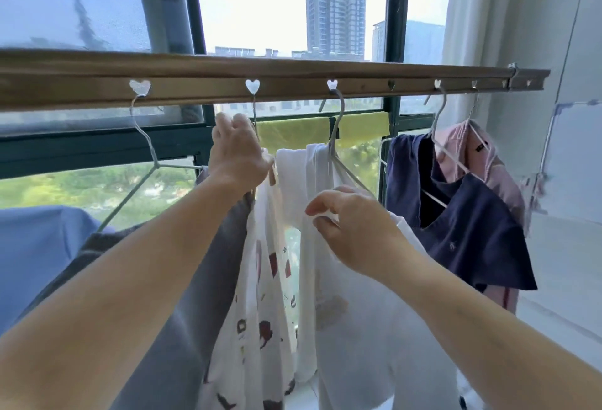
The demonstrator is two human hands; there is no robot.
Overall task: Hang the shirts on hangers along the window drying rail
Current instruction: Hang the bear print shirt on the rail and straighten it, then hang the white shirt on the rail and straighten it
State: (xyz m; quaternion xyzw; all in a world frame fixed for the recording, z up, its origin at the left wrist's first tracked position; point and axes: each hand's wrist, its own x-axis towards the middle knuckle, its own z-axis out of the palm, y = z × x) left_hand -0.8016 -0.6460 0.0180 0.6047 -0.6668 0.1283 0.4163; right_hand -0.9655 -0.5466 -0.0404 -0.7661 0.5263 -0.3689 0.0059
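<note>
The fingers of the right hand pinched a fold of the plain white shirt just below its hanger, which hung by its hook from a heart-shaped hole in the brown drying rail. The left hand was raised higher, its fingers curled round the top of the patterned white shirt at the neck of the neighbouring hanger; how firmly they gripped could not be told from behind.

The two white shirts hung touching each other, with a grey garment pressed against the patterned one on the left, under the left forearm. Further left an empty-looking wire hanger hung from the rail above a blue garment. To the right, a navy shirt sat askew on its hanger, one shoulder slipped off, crowding a pink garment behind it.

Behind the rail stood the dark-framed window, a yellow-green cloth draped over its lower bar, a tower block outside, and a pale curtain at the right.
</note>
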